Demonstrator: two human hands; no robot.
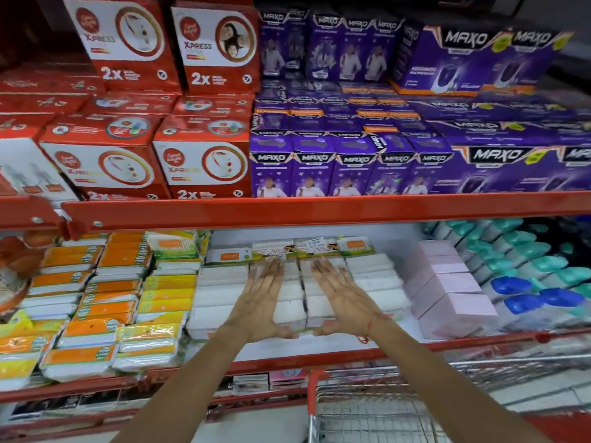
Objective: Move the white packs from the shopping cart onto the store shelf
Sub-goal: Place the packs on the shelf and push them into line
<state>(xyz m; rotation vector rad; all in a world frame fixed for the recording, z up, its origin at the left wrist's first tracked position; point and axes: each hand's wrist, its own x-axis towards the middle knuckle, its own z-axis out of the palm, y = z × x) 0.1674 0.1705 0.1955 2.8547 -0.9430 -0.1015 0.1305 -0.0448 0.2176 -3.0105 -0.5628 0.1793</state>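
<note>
Several white packs (374, 284) lie in rows on the lower store shelf (319, 356), in the middle of the view. My left hand (260, 302) rests flat on the packs of one row, fingers spread and pointing to the back. My right hand (343, 297) lies flat on the row beside it, fingers also apart, a red thread on its wrist. Neither hand grips a pack. The shopping cart (367, 407), wire with a red handle, stands below the shelf at the bottom right; no packs show in the part I see.
Orange and yellow packs (105, 302) fill the shelf to the left, pink boxes (447, 292) and green and blue capped bottles (527, 282) to the right. A red shelf rail (319, 209) runs just above, carrying red boxes (134, 164) and purple boxes (351, 167).
</note>
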